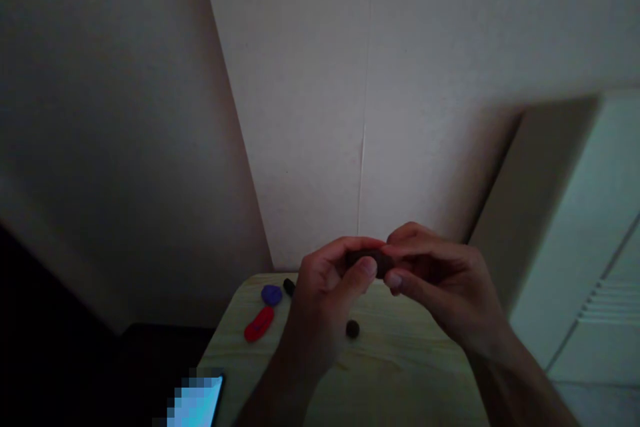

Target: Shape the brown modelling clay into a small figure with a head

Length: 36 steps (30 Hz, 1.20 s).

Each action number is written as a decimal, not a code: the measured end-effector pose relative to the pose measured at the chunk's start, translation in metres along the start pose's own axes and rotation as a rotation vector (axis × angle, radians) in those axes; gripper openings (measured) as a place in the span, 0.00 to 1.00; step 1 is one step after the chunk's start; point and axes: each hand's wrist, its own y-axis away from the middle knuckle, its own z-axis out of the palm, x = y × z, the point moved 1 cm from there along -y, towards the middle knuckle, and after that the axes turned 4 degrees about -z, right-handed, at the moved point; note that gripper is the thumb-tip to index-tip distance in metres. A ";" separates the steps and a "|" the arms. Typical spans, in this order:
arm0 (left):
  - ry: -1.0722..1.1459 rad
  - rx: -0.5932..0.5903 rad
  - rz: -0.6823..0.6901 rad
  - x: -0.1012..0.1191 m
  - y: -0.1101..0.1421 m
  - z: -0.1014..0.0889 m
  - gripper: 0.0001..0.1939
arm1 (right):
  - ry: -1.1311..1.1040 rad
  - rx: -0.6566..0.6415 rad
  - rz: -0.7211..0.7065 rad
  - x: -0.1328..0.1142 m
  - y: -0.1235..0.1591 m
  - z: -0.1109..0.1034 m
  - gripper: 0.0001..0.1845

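Left hand (325, 287) and right hand (450, 280) pinch a dark brown lump (381, 267) above a wood-grained table (415, 373).

Left thumb and fingers clasp its body; right fingertips narrow onto its end. Probably light, soft and easily dented, it likely suits a gentle hold at both ends.

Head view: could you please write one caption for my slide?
Left hand holding a dark lump, right hand at its end, above a wood-grained table.

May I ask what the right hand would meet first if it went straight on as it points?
Most likely the dark lump held in the left hand; the right hand seems to touch it, though depth is unclear.
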 end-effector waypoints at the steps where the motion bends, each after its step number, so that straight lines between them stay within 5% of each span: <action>1: 0.009 0.016 -0.006 0.000 0.000 0.000 0.10 | 0.083 0.003 -0.038 -0.001 0.000 0.000 0.16; 6: 0.055 0.061 0.012 -0.002 -0.002 0.005 0.09 | 0.307 0.041 -0.127 -0.004 0.002 0.004 0.13; 15: -0.163 0.059 0.192 0.000 0.001 0.014 0.08 | 0.003 0.139 0.074 -0.008 -0.004 0.011 0.03; 25: -0.214 0.220 0.113 -0.009 0.003 0.018 0.22 | -0.164 0.114 0.378 0.004 0.002 0.026 0.17; 36: -0.370 0.329 0.105 -0.009 0.002 0.011 0.24 | -0.062 0.072 0.365 -0.001 0.006 0.031 0.16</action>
